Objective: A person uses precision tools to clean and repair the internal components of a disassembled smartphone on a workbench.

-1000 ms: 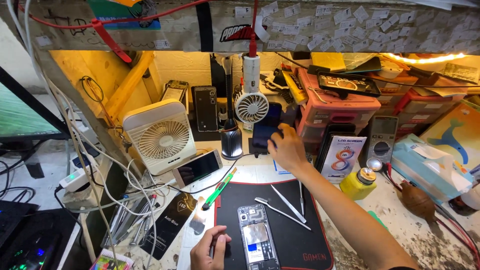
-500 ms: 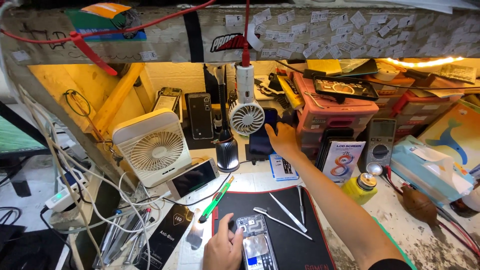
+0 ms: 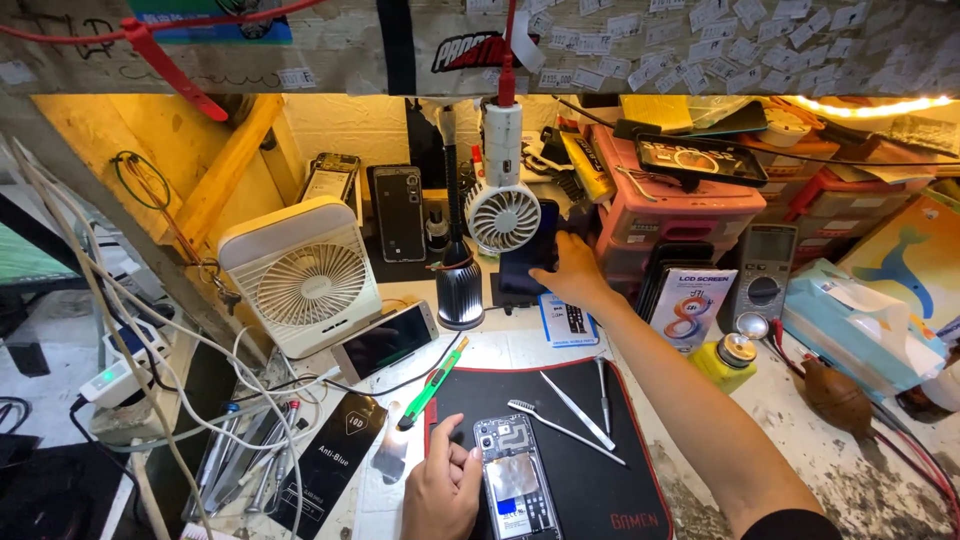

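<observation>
— Where are the 2 hands?
— Left hand rests loosely curled against the opened phone on the black mat near the surface's front edge; right hand grips a dark phone upright at the back.
— Room to move?
— Little — fan, lamp and pink boxes crowd the surface.

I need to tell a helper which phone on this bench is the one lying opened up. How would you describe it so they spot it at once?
Start at the black work mat with the red edge, at the front of the bench. The opened phone lies at its left side, steadied by the left hand. Unlike the other phones here, its back is off, baring silver innards.
</observation>
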